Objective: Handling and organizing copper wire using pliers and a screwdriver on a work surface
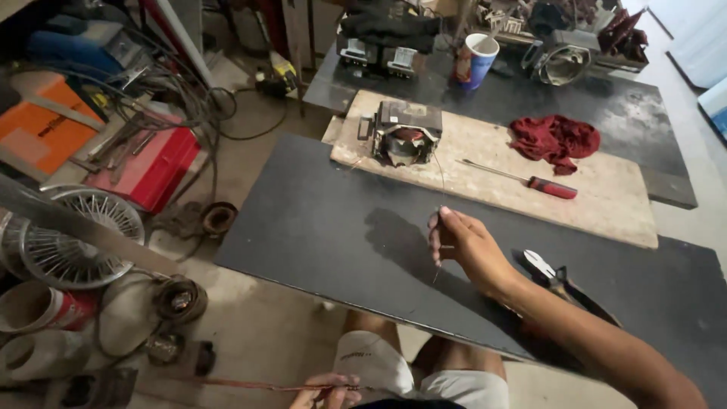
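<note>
The person's right hand [463, 241] was over the dark flat board [318, 227] that served as a worktop, with the fingers curled together and the thumb and first fingers pinched on a thin copper-coloured wire [439, 178]. This wire ran up from the fingertips to the grey metal motor stator with copper windings [407, 133], which stood on a pale, worn wooden plank [606, 201] further back. A short end of the wire hung down under the hand, just above the dark board.

The left hand [327, 391] was low at the bottom edge of the view, near the person's knees, and its fingers were closed around a long thin reddish-brown strand of wire [242, 385]. This strand stretched out to the left above the concrete floor [257, 333]. How tightly the left hand held it, I cannot tell, because only part of the hand was visible.

Just beside the right forearm, a pair of pliers with dark handles [556, 279] lay on the dark board. On the wooden plank there was a screwdriver with a red handle [530, 180], and near it a crumpled dark red cloth [554, 139]. Behind the plank stood a blue and white paper cup [475, 60].
</note>
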